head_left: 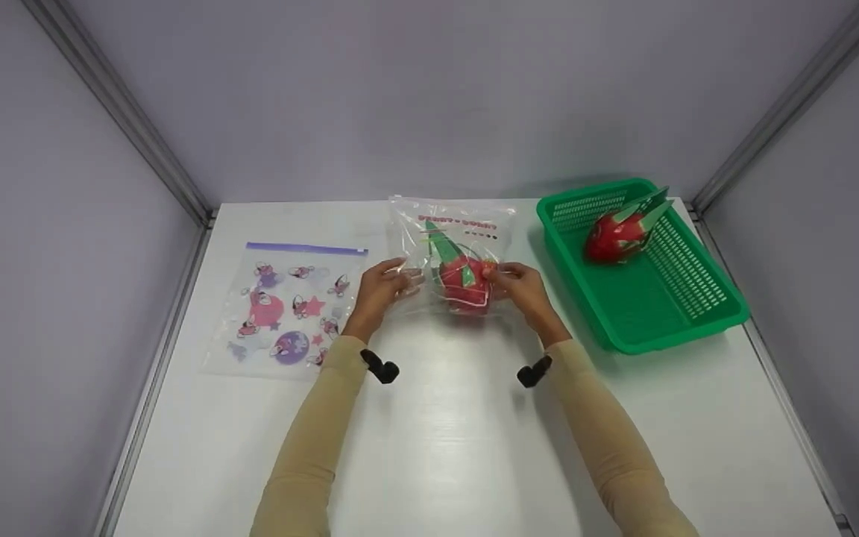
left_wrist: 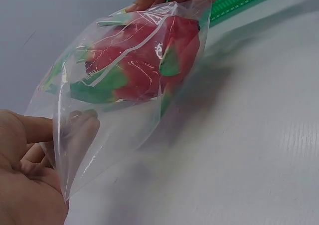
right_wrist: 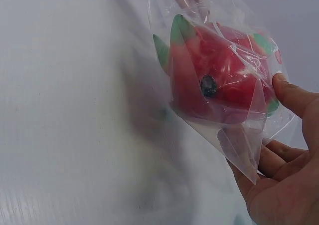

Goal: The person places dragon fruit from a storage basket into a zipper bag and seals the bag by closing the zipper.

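Observation:
A red dragon fruit [head_left: 461, 294] with green leaf tips lies inside a clear zip bag [head_left: 411, 235] with red print near its top. Both hands hold this bag above the white table. My left hand [head_left: 383, 291] pinches the bag's left edge; in the left wrist view its fingertips [left_wrist: 82, 130] show through the plastic. On the other side, my right hand [head_left: 525, 292] grips the right edge close to the fruit, with the thumb [right_wrist: 291, 93] on the front and the fingers behind. The dragon fruit [right_wrist: 219, 75] shows a dark round end in the right wrist view.
A green plastic basket [head_left: 608, 328] stands at the right with another dragon fruit [head_left: 612, 240] in it. Flat on the table at the left lies a second clear bag [head_left: 288, 309] with a purple zip strip and pink and purple figures. Walls [head_left: 444, 97] enclose the table [head_left: 437, 462].

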The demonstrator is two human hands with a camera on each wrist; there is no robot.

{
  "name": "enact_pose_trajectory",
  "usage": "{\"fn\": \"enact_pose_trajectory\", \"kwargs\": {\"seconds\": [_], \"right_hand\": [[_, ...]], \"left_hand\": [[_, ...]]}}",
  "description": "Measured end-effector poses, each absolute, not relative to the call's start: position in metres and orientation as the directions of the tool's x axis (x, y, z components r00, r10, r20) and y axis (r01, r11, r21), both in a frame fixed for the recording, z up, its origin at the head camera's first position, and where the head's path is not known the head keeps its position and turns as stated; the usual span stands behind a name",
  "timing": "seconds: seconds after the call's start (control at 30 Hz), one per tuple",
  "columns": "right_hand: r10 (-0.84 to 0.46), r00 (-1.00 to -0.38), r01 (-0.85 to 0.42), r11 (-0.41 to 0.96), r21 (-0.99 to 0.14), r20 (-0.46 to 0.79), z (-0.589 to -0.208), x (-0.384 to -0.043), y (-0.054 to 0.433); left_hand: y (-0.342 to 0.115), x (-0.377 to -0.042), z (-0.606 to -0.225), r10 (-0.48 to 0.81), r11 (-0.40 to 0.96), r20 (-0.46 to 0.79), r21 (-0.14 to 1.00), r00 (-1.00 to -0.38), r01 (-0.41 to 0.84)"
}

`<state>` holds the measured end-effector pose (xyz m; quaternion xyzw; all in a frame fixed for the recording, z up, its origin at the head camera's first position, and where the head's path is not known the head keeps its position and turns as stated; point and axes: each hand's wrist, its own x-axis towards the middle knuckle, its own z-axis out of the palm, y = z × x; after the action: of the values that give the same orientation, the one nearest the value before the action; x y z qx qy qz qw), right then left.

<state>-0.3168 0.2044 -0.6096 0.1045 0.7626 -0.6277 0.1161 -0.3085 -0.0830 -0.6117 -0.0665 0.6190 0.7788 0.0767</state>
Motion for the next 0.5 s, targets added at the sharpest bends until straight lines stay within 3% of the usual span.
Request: {"fn": "enact_pose_trajectory", "kwargs": {"seconds": [0.5], "right_hand": [[0.018, -0.943, 0.326, 0.236, -0.915, -0.331, -0.6081, -0.325, 0.207]], "left_hand": [[-0.0811, -0.3117, -0.6106, 0.021, -0.162, -0.263, 0.951, -0.965, -0.263]]}}
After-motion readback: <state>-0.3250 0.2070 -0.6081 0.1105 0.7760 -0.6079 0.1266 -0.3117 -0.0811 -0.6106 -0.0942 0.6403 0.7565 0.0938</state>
